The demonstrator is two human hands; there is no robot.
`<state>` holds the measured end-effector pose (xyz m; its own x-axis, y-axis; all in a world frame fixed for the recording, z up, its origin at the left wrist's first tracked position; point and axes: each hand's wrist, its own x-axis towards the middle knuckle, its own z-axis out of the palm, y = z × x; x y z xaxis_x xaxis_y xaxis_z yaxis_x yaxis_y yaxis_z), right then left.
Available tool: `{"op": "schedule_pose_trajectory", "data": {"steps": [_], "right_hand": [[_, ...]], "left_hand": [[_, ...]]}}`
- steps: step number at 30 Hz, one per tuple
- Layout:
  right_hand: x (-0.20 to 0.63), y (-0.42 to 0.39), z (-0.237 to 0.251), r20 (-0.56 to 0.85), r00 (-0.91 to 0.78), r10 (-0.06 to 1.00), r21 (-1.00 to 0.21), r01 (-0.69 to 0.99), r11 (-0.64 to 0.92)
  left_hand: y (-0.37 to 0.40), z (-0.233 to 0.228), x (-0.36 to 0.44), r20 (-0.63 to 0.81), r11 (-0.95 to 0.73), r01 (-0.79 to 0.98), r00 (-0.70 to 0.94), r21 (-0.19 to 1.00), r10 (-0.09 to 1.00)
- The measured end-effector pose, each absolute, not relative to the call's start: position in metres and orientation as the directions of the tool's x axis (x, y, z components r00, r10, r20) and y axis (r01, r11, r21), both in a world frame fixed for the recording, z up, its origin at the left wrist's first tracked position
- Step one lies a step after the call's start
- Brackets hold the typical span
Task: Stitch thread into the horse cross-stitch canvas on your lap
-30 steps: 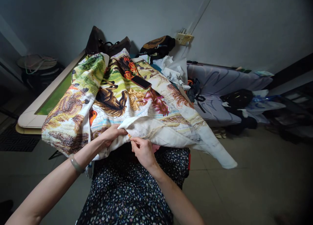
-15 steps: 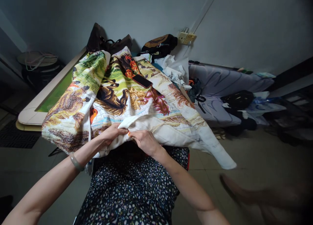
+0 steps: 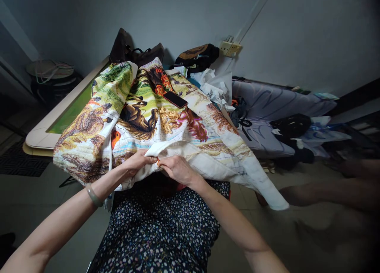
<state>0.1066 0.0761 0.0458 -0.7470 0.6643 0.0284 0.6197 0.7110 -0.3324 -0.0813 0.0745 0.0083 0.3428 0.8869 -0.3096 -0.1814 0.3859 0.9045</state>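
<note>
1. Left hand (image 3: 139, 161) pinching the folded white edge of the embroidered cloth (image 3: 154, 118), centre of frame; right hand (image 3: 177, 168) closed on the same edge just beside.
2. Possible trouble: pricked finger or snagged thread, both hands so close.
3. Phone (image 3: 175, 99) on the sloping cloth, upper centre; could slide if tugged.
4. Needle and thread not to make out; blurred leg (image 3: 311, 193) at right.

bare arms, pale bangle (image 3: 94, 194), dark floral dress (image 3: 160, 233).
</note>
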Motion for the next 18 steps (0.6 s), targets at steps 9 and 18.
{"op": "schedule_pose_trajectory", "data": {"steps": [9,18], "right_hand": [[0.100,0.067,0.057,-0.073,-0.750,0.658,-0.130,0.661,0.739],[0.100,0.069,0.051,-0.019,-0.782,0.623,-0.044,0.623,0.781]], "left_hand": [[0.074,0.006,-0.082,-0.320,0.407,-0.188,0.366,0.894,0.874],[0.075,0.014,-0.082,-0.310,0.376,-0.159,0.331,0.913,0.892]]}}
